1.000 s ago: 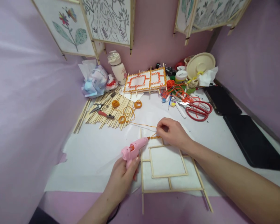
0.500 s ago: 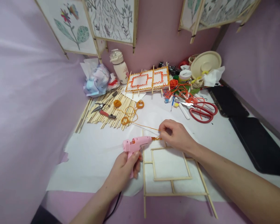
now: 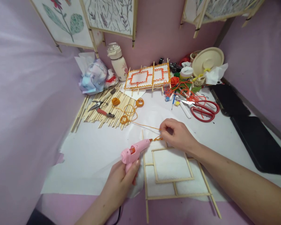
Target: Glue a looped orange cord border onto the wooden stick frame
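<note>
My left hand (image 3: 125, 175) is wrapped round the handle of a pink hot glue gun (image 3: 135, 151). Its nozzle points up and right, close to the orange cord on the top bar of a wooden stick frame (image 3: 178, 196). My right hand (image 3: 174, 132) pinches an orange cord (image 3: 146, 126) above that bar. From my fingers the cord runs left to loose coils (image 3: 124, 119) on the table. A short wavy stretch of cord lies along the bar between the nozzle and my right hand. Inside the frame is a smaller stick rectangle (image 3: 174, 180).
Pruning shears (image 3: 101, 111) rest on a pile of thin wooden sticks (image 3: 103, 120). Behind stand a bottle (image 3: 119, 64) and a frame trimmed with orange and red cord (image 3: 146, 78). Red-handled scissors (image 3: 203, 112) lie right, before two dark flat objects (image 3: 259, 143). Picture panels (image 3: 110, 18) hang overhead.
The glue gun has drawn back slightly left and tilted more steeply, its nozzle a little farther from my right fingers. My right hand keeps its pinch on the cord. The view has shifted slightly.
</note>
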Available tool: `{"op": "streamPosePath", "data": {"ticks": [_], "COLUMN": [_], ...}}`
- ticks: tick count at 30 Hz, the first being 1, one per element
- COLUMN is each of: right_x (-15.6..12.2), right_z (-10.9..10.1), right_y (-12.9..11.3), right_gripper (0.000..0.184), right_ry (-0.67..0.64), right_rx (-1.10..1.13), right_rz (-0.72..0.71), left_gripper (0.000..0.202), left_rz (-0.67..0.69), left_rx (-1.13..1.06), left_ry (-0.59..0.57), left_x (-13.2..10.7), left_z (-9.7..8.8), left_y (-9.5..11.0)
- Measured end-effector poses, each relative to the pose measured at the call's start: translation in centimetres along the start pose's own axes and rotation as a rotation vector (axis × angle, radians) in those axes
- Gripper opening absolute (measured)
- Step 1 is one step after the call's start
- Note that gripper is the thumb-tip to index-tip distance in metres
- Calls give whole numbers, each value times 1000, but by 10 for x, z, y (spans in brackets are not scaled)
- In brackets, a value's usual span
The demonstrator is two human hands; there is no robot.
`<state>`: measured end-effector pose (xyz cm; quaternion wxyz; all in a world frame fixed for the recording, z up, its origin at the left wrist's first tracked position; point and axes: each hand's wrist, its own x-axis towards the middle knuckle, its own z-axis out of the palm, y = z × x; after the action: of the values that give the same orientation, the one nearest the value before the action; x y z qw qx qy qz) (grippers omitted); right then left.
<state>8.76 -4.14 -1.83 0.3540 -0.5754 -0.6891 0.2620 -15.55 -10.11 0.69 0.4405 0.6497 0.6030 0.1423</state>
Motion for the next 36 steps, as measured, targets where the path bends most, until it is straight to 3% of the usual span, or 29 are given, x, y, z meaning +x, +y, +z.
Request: {"op": "streamPosePath", "data": {"ticks": [11, 24, 36], "right_x": [0, 1, 0], "right_z": [0, 1, 2], "right_y": [1, 2, 2], "right_gripper": [9, 9, 9], "right_ry": [4, 15, 15], "right_rx": [-8, -10, -5], "right_rz": [1, -4, 0], "left_gripper": [42, 50, 54], "left_rz": [-23, -30, -42], "left_rx": [-155, -123, -370], "left_ry": [-64, -7, -70], "left_x": [4, 3, 6], "left_z": [3, 1, 4], "left_y": [-5, -4, -1]}}
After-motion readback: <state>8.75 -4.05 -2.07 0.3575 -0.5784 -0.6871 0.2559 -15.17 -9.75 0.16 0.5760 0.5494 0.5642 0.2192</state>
